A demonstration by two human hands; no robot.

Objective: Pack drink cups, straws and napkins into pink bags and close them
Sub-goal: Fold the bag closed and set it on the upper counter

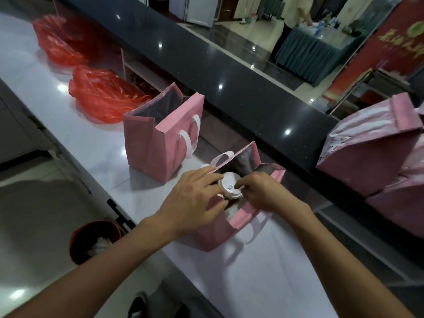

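An open pink bag [220,235] with white handles stands on the white counter [91,143] in front of me. A drink cup with a white lid [229,185] sits upright in its mouth, and something white lies deeper inside, half hidden. My left hand [195,203] grips the cup's left side with fingers over the lid's rim. My right hand [263,191] pinches the lid's right edge. A second open pink bag [158,143] stands behind and to the left; nothing shows in it.
Two red plastic bags [105,95] lie further left on the counter. Closed pink bags [376,157] are stacked at the right. A raised dark ledge [206,65] runs along the far side. A bin [91,239] stands on the floor at the left.
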